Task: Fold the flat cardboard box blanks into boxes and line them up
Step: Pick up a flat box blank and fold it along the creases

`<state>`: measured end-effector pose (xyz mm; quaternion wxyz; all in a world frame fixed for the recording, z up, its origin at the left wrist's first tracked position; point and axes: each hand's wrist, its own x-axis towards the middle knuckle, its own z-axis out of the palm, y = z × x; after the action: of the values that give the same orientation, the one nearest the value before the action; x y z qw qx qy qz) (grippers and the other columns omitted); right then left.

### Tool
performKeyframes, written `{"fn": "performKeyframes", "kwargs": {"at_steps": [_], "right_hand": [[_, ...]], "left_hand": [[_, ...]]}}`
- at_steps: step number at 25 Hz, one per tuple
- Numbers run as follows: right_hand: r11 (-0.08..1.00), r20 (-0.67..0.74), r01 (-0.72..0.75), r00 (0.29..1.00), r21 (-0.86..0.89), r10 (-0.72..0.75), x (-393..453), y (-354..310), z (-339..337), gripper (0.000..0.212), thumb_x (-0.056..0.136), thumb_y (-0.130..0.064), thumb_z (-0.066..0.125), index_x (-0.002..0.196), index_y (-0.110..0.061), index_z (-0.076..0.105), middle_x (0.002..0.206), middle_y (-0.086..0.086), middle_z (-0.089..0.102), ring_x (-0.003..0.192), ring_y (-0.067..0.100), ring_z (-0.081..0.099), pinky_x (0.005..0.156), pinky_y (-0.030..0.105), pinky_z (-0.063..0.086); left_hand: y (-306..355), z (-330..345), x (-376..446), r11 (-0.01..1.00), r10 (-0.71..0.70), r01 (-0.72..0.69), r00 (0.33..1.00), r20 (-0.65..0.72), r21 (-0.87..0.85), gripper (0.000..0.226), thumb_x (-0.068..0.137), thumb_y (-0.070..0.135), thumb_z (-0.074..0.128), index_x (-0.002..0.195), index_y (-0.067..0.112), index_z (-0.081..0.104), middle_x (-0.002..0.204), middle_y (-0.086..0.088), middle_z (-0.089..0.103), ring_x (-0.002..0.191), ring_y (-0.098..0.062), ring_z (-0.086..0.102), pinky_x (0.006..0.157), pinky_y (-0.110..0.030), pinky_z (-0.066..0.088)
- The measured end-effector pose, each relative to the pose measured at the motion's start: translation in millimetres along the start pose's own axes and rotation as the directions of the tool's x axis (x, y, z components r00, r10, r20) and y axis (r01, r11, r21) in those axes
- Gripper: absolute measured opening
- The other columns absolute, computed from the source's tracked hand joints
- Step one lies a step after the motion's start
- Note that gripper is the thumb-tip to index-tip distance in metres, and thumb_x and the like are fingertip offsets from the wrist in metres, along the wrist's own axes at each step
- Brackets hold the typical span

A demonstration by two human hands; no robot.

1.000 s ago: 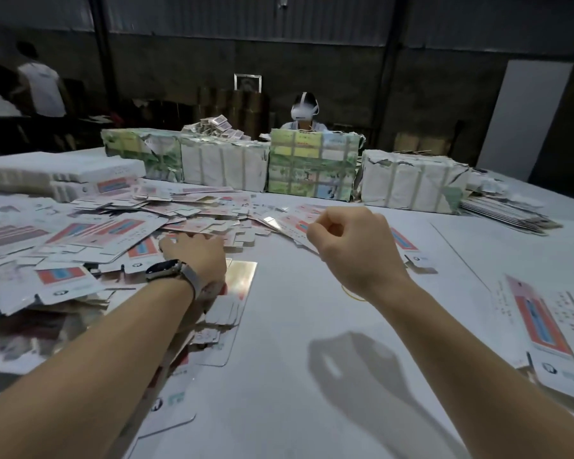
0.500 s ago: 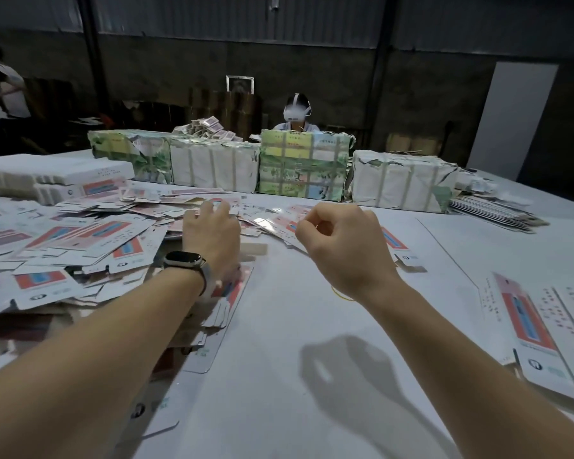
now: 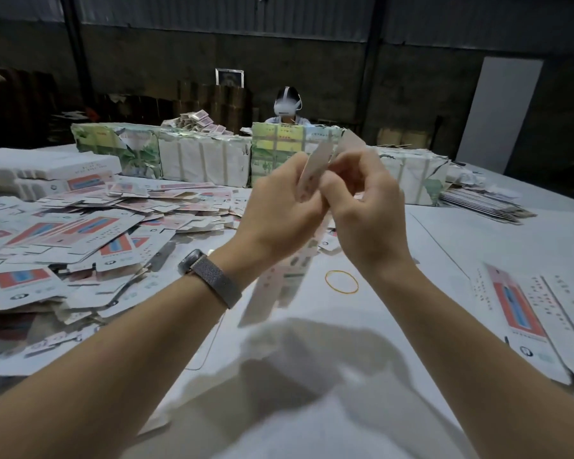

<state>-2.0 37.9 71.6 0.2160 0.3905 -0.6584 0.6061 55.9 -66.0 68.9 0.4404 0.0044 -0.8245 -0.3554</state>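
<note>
I see my left hand (image 3: pixel 279 207) and right hand (image 3: pixel 365 210) pinching a blurred flat white cardboard box blank (image 3: pixel 315 167) together above the white table (image 3: pixel 478 246), beside a yellow rubber band (image 3: pixel 341 282) and scattered loose blanks (image 3: pixel 80 233).

Both raised off the white table since a second ago: left hand (image 3: pixel 280 207) gone from the heap of flat printed blanks, right hand (image 3: pixel 367 210) up beside it. Now pinching between them one pale, long cardboard blank (image 3: pixel 315 164) (blurred, hanging downward), held in mid-air.
</note>
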Motion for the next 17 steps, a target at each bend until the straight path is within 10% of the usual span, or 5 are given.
{"fn": "performKeyframes", "kwargs": {"at_steps": [5, 11, 17], "right_hand": [[0.997, -0.082, 0.041, 0.996, -0.063, -0.046, 4.0, -2.8, -5.4, 0.020, 0.086, -0.029, 0.057, 0.105, -0.032, 0.055, 0.102, -0.009, 0.050, 0.097, 0.007, 0.051, 0.089, 0.035, 0.050], [0.987, 0.043, 0.043, 0.998, -0.157, -0.037, -4.5, 5.7, -7.7, 0.043, 0.092, -0.032, 0.052, 0.135, -0.029, 0.056, 0.112, -0.006, 0.047, 0.107, 0.014, 0.051, 0.088, 0.036, 0.054], [0.996, 0.081, 0.020, 0.997, -0.092, -0.013, -7.2, 1.7, -9.2, 0.042, 0.093, -0.036, 0.048, 0.132, -0.028, 0.062, 0.110, -0.007, 0.041, 0.111, 0.008, 0.047, 0.078, 0.014, 0.051]], "left_hand": [[11.8, -0.1, -7.0, 0.681, -0.262, 0.355, 0.935, 0.239, -0.641, 0.030, 0.100, 0.008, 0.046, 0.130, 0.013, 0.052, 0.107, -0.015, 0.069, 0.088, -0.027, 0.067, 0.073, -0.041, 0.059], [4.2, -4.4, -21.3, 0.388, -0.147, 0.520, 0.850, 0.506, -0.761, 0.045, 0.099, 0.032, 0.035, 0.126, 0.020, 0.069, 0.102, -0.009, 0.075, 0.085, -0.023, 0.072, 0.070, -0.038, 0.060], [4.0, -2.7, -23.4, 0.413, -0.197, 0.516, 0.855, 0.479, -0.751, 0.066, 0.100, 0.060, 0.027, 0.104, 0.018, 0.078, 0.095, -0.016, 0.071, 0.079, -0.028, 0.071, 0.068, -0.038, 0.060]]}}
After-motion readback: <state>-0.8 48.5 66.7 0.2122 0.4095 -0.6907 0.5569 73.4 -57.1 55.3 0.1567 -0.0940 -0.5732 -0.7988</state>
